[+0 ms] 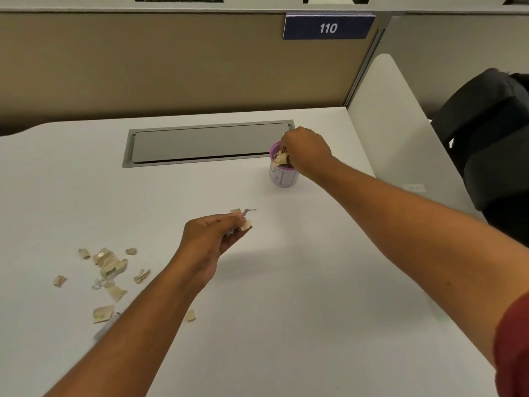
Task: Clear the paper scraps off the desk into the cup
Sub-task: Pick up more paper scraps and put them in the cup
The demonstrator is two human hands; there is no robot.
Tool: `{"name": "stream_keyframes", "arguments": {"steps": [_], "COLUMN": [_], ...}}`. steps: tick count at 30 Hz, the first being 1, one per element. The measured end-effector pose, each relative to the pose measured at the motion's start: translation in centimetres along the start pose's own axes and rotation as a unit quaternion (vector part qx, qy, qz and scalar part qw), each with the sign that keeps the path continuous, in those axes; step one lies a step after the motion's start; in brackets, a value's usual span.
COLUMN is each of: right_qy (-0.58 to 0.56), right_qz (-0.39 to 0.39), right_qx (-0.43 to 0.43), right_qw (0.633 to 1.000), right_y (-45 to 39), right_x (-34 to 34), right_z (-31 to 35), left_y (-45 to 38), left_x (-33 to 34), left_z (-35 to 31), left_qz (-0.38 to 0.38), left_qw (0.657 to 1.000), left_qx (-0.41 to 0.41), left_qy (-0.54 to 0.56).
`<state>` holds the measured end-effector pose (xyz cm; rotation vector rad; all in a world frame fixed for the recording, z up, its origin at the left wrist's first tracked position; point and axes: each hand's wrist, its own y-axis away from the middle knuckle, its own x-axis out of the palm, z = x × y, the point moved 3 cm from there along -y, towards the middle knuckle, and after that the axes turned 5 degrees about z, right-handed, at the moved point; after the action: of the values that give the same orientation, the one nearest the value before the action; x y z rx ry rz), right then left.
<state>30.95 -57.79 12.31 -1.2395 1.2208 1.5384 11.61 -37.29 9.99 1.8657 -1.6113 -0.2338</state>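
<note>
A small white cup [282, 176] with a purple rim stands on the white desk [300, 282] right of centre, with tan scraps inside. My right hand [307, 151] hovers over its mouth, fingertips down on a tan scrap [280, 159] at the rim. In the middle of the desk, my left hand [213, 233] is shut on a small bunch of tan and pale scraps [244, 222] sticking out past the fingers. Several loose tan scraps [107, 265] lie scattered at the left. One more stray scrap [190, 315] sits beside my left forearm.
A grey cable-tray lid [206, 143] is set into the desk behind the cup. A tan partition [171, 61] with a blue "110" sign [327, 27] backs the desk. A white side panel [395, 133] and a dark bag [492, 144] stand at the right.
</note>
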Motion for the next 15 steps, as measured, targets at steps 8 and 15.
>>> {"name": "stream_keyframes", "arguments": {"steps": [8,15], "right_qy": [-0.027,-0.062], "right_qz": [0.034,0.046], "right_qx": [-0.044,-0.038], "right_qw": [0.998,0.996], "right_y": [0.1,0.3], "right_x": [-2.6,-3.3], "right_z": [-0.7,-1.2], "left_y": [0.7,0.7], "left_x": [0.3,1.1], "left_z": [1.0,1.0], "left_qz": [-0.008,-0.004], "left_qw": [1.000,1.000], "left_qx": [-0.010,-0.010], "left_qy": [-0.001,0.001]}}
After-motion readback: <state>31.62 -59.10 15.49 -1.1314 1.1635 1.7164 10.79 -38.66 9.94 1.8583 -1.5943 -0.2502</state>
